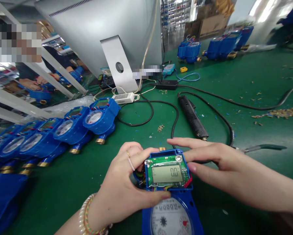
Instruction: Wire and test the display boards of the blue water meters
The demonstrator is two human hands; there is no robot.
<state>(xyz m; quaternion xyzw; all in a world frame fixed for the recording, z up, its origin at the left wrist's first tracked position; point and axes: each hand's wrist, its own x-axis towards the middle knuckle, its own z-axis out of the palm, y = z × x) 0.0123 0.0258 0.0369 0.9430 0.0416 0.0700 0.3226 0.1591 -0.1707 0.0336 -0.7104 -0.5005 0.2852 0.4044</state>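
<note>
A blue water meter (194, 213) stands at the bottom centre, its round dial facing up. Its upper housing is uncovered and shows a green circuit board (150, 178) with an LCD screen (167, 173), lit digits reading about 0.0. My left hand (119, 184) grips this housing, thumb along its lower edge and fingers behind its left side. Coloured wires run below and left of the board. My right hand (219, 164) has its fingers stretched out, with thumb and fingertips against the housing's right side. Beyond it lies a black electric screwdriver (191, 117).
Several blue water meters (71, 127) line the left side; more meters (222, 45) stand at the back right. A monitor (87, 36) rises behind cables. Small screws (288, 111) lie on the green table (141, 130). Pliers (264, 148) lie right. Another person's hands (31, 84) work beyond the frame.
</note>
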